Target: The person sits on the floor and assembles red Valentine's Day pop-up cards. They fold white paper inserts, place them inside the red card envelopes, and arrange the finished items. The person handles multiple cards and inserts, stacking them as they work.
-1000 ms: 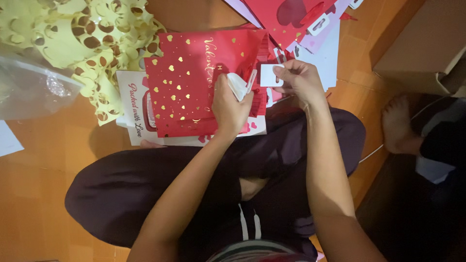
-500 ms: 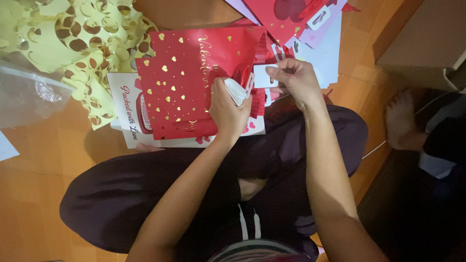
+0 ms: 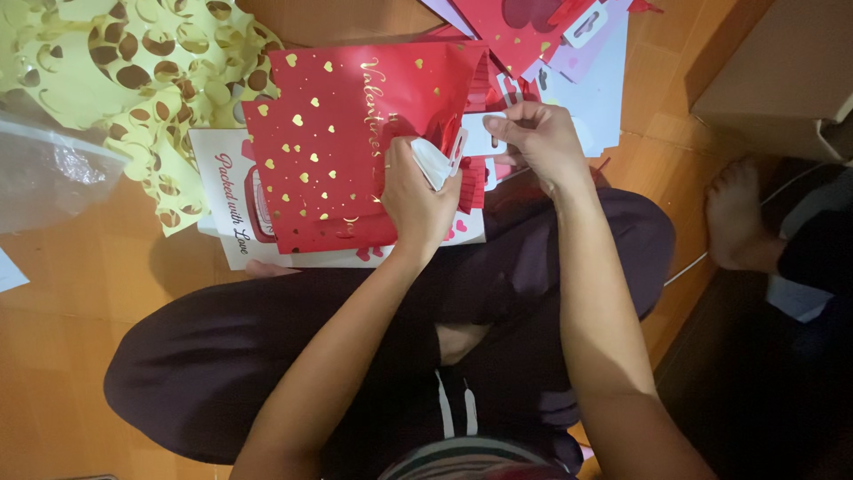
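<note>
A red paper bag (image 3: 342, 147) with gold hearts and gold script lies on the wooden floor in front of my crossed legs. My left hand (image 3: 416, 200) rests on its right edge and is closed around a crumpled white piece of paper or tape (image 3: 435, 162). My right hand (image 3: 538, 142) is just to the right and pinches a small white tag (image 3: 478, 135) between thumb and fingers. Beneath the red bag lies a white card (image 3: 233, 200) with red script.
Yellow cut-out paper sheets (image 3: 133, 71) lie at the upper left beside a clear plastic bag (image 3: 44, 178). More red and pale cards (image 3: 569, 44) are stacked at the top. A cardboard box (image 3: 782, 80) stands at the upper right. Another person's bare foot (image 3: 733, 218) rests at the right.
The view has shifted slightly. My right hand has drawn a little closer to my left hand, still pinching the white tag. The red bag stays in place.
</note>
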